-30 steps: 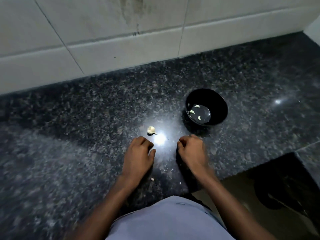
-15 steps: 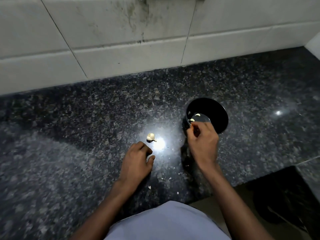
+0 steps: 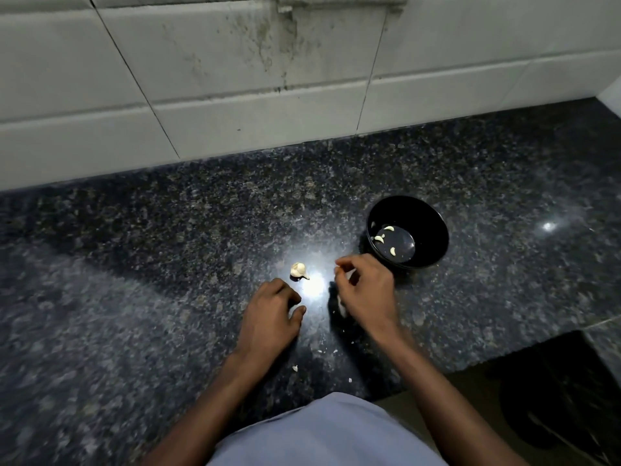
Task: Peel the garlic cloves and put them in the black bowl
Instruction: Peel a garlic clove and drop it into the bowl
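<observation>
Centrally, on the dark speckled granite counter (image 3: 134, 297), a partly broken garlic bulb (image 3: 298, 270) lay beside a bright glare spot, just beyond the left hand (image 3: 273, 311). That hand rested knuckles-up on the stone, fingers curled under; whether anything lay beneath them could not be told. The right hand (image 3: 364, 290) hovered just in front of the black bowl (image 3: 433, 230), its fingers (image 3: 341, 264) bent and drawn toward the thumb; motion blur hid whether they pinched a clove or skin. A pale scrap under that hand was too smeared to identify. Inside the bowl lay several peeled garlic cloves (image 3: 383, 236), small and pale against the glossy bottom; their exact count was hard to fix. Small white skin flakes (image 3: 295, 368) dotted the counter near the wrists. Behind ran a stained white tiled wall (image 3: 235, 95). The person's light grey shirt (image 3: 322, 435) was cut off at the lower edge, and dim floor at lower right was barely legible.
</observation>
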